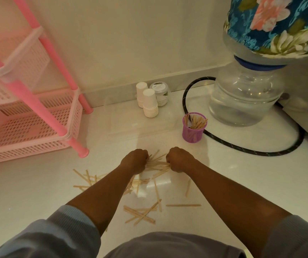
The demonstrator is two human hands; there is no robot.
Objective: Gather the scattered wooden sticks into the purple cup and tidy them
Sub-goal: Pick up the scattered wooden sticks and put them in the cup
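A purple mesh cup (194, 131) stands on the white floor, holding several wooden sticks upright. In front of it, my left hand (135, 161) and my right hand (180, 159) are both closed on the two ends of a bundle of wooden sticks (157, 164) lying on the floor. More loose sticks (142, 214) are scattered nearer to me, with others (85, 180) to the left of my left forearm and a single stick (183, 205) at the right.
A pink plastic shelf rack (30, 116) stands at the left. Two stacks of white paper cups (149, 105) and a lidded jar (160, 94) sit by the wall. A water bottle (242, 97) and a black hose (251, 149) lie right of the purple cup.
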